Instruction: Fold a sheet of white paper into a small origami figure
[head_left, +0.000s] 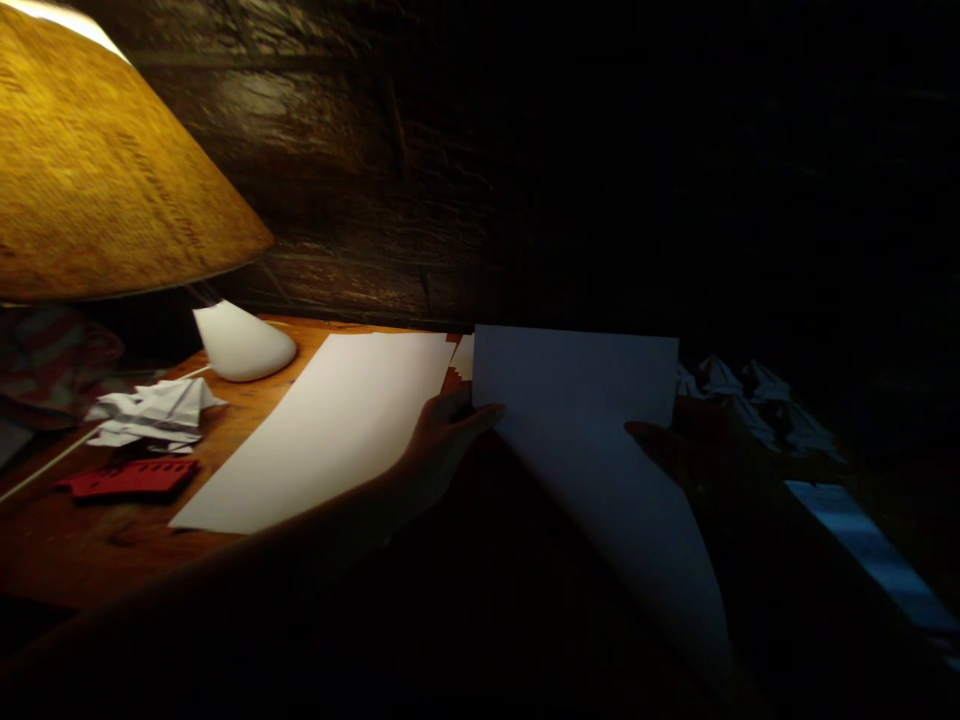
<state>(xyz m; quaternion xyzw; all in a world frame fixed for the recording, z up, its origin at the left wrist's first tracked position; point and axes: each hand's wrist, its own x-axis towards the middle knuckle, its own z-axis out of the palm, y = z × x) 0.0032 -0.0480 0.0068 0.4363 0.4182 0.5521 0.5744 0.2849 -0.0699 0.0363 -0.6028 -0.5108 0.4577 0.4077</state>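
- The person's left hand (448, 438) reaches in from the lower left, its forearm in shadow. The fingers lie together and stretched, with their tips touching the left edge of a curled sheet (577, 410) of white paper. It is too dark to tell whether they pinch the edge or only rest against it.
- The right hand (679, 452) sits in deep shadow at the right edge of the same sheet. Its thumb lies over the front face, so the hand is closed on the paper.
- The curled sheet is between the two hands, near the middle of the bench (90, 545). Its far part stands up off the wood, and its near part bends down in a narrowing sweep towards the person.
- A second white sheet (337, 430) lies flat on the bench just left of the left hand.
- A bit of red paper (454, 378) shows between the two sheets.
- Further left lie a crumpled paper (154, 410) and, in front of it, a red strip (127, 478).
- A lamp stands at the far left with a yellow-brown shade (97, 170) and a white base (241, 342).
- To the right, dim folded papers (750, 392) rest well apart from the hands, with a pale bluish strip (870, 550) nearer the person.
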